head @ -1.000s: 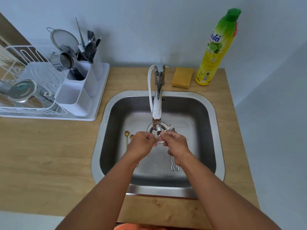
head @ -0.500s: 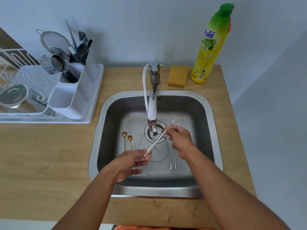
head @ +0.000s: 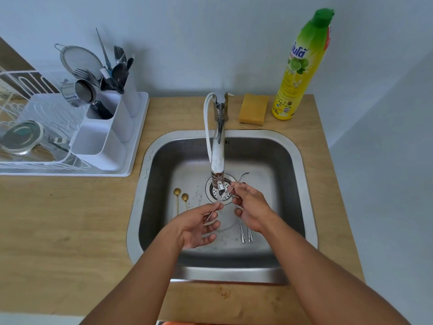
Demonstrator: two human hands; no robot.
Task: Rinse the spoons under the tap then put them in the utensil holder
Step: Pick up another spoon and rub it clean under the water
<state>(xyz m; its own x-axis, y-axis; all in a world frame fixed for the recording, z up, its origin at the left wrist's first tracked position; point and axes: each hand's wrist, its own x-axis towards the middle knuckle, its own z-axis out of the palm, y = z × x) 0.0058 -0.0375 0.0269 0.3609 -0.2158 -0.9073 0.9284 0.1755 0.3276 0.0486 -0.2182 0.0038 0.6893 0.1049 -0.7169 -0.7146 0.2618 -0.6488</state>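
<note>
Over the steel sink (head: pixel 309 207), both hands hold one thin silver spoon (head: pixel 226 194) slantwise just under the tap (head: pixel 218 158) spout. My right hand (head: pixel 251 207) pinches it near the bowl end, which sticks up past the fingers. My left hand (head: pixel 199 225) pinches the handle's lower end. Two small gold spoons (head: pixel 177 199) lie on the sink floor at the left. Two more silver spoons (head: pixel 246 233) lie partly under my right hand. The white utensil holder (head: pixel 103 141) stands on the drying rack at the left, its back compartments full of cutlery.
A white dish rack (head: pixel 35 160) with a metal lid sits left of the holder on the wooden counter. Behind the sink are a yellow sponge (head: pixel 253 109) and a tall yellow-green dish soap bottle (head: pixel 300 66). A wall rises close on the right.
A second ago both hands were bunched together under the spout. My left hand then slid back along the handle, and the spoon now spans the gap between the two hands.
</note>
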